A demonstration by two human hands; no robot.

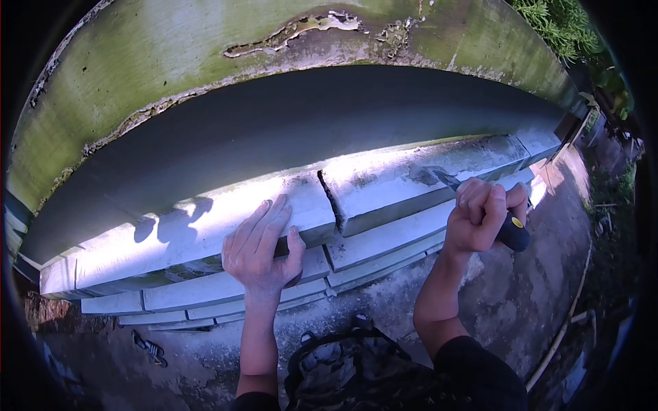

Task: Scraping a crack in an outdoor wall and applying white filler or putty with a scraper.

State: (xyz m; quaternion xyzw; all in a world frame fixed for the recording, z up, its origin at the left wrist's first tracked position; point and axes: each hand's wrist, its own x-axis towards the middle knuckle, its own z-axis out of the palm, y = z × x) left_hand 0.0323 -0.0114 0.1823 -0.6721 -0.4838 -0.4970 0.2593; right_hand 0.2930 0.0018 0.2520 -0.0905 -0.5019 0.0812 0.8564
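My right hand (480, 214) is wrapped round the dark handle of a scraper (515, 234), which has a yellow spot on it. Its grey metal blade points left and away from me, with the tip on the stained top of a pale stone ledge (384, 186). Flat on the same ledge, left of a dark crack (331, 198), lies my left hand (259, 243) with its fingers stretched out. Dusty white residue covers its skin. Grey smears mark the surface round the blade.
Above the ledge stands a wall with a green-stained band (205, 55) and peeling paint. Stepped stone courses (233, 298) run below the ledge. Sandals (149, 348) lie on the concrete ground at lower left. Green plants (558, 27) grow at upper right; a thin pole (565, 322) lies at right.
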